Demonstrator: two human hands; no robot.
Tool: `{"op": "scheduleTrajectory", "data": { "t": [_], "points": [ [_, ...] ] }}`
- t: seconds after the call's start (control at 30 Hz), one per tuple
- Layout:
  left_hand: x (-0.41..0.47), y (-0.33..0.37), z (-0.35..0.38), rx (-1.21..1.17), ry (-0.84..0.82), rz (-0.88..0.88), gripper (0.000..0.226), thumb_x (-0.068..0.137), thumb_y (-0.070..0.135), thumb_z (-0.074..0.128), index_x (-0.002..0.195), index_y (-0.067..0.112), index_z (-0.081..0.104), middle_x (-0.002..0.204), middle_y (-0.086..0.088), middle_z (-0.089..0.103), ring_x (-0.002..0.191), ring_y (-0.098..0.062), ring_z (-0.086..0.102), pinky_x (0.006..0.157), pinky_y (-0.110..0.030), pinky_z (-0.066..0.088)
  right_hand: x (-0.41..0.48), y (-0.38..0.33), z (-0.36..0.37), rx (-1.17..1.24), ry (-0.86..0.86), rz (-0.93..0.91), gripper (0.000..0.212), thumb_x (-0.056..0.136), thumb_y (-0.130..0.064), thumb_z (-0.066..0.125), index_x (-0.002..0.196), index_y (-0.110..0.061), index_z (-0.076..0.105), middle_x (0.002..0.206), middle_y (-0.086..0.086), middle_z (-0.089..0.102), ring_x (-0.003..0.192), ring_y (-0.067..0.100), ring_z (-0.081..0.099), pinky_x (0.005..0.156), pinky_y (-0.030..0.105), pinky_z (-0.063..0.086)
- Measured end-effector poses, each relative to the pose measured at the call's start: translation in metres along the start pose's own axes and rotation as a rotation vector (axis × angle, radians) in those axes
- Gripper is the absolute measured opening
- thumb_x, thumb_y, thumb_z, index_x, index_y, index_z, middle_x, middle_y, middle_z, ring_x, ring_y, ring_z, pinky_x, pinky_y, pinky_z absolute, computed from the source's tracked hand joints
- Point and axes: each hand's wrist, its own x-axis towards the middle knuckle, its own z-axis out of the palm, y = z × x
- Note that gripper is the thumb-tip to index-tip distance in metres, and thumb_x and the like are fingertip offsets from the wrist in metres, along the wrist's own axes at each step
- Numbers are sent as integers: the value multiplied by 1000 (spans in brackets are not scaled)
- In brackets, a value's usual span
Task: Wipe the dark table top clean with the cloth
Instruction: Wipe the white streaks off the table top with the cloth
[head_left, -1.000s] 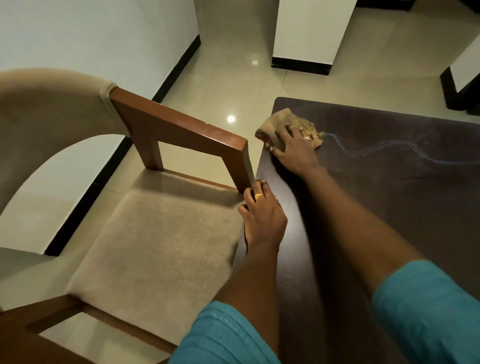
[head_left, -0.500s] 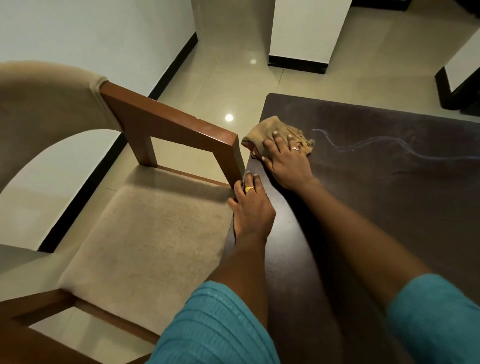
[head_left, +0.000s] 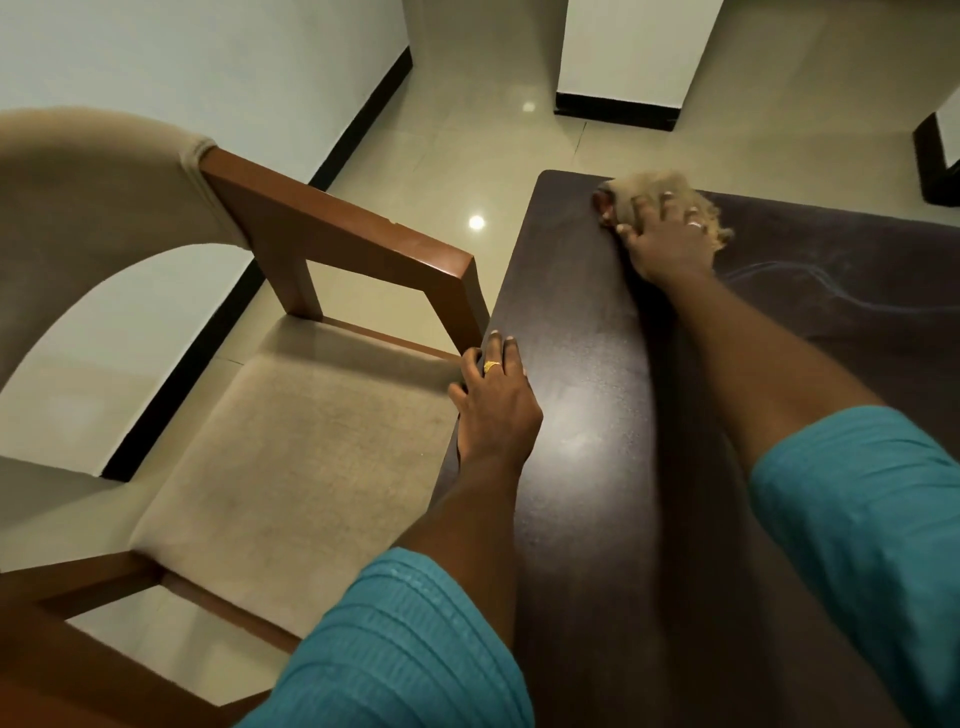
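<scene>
The dark table top (head_left: 587, 364) fills the right half of the view. My right hand (head_left: 667, 234) presses a crumpled tan cloth (head_left: 654, 188) flat against the table's far left corner, fingers spread over it. A pale dusty streak (head_left: 810, 283) curls across the surface just right of that hand. My left hand (head_left: 496, 400) rests on the table's left edge, fingers together, holding nothing, close to the chair's armrest.
A wooden armchair (head_left: 363, 244) with a beige seat (head_left: 291, 452) stands tight against the table's left edge. Beyond lie glossy tiled floor (head_left: 467, 156), a white wall with black skirting, and a white pillar (head_left: 623, 57) behind the table.
My right hand has pushed the cloth away from me, from beside the chair's armrest up to the table's far left corner. The left hand has stayed on the edge.
</scene>
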Motion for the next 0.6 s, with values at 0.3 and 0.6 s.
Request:
{"op": "scheduleTrajectory", "data": {
  "t": [0.3,0.6],
  "points": [
    [-1,0,1,-11,13,3,49,97,21,31,144,12,21,154,-7,19,136,-35,22,99,-50,36,23,35,-6,60,53,238,53,99,-42,27,148,-23,22,159,13,10,144,42,12,115,56,14],
    [0,0,3,0,7,5,48,97,22,29,144,13,19,155,-7,18,137,-35,19,99,-47,35,32,-41,0,39,-77,-26,54,100,-40,28,150,-22,17,159,14,7,144,41,11,115,56,16]
  ]
}}
